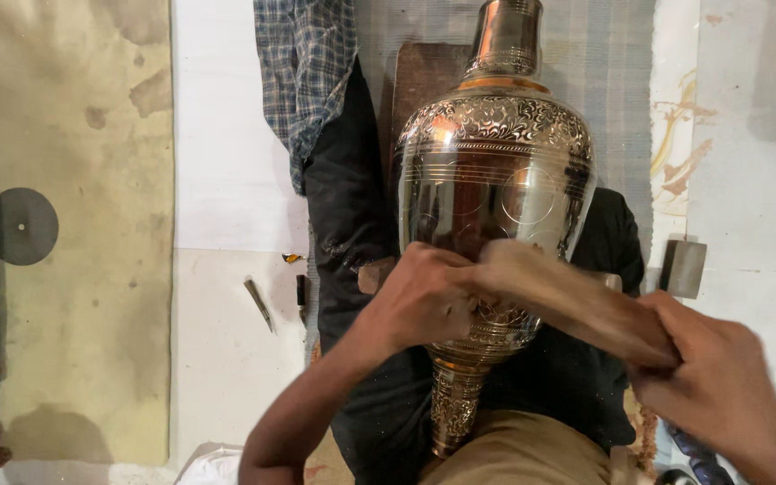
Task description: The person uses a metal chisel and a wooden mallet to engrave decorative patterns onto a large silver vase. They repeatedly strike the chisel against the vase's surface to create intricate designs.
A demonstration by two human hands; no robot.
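Hands grip one tan cloth [577,301] between them: left hand [419,301] bunches its end against the belly of the engraved metal vase [496,171], right hand [720,386] pulls the other end taut, blurred. Vase lies across the lap on dark fabric [352,207], neck pointing away. Judgement: good practice is even tension, full cloth contact, vase steadied against rolling. Small tools [259,304] lie on the white sheet [226,162] left; a metal block [683,267] sits right.
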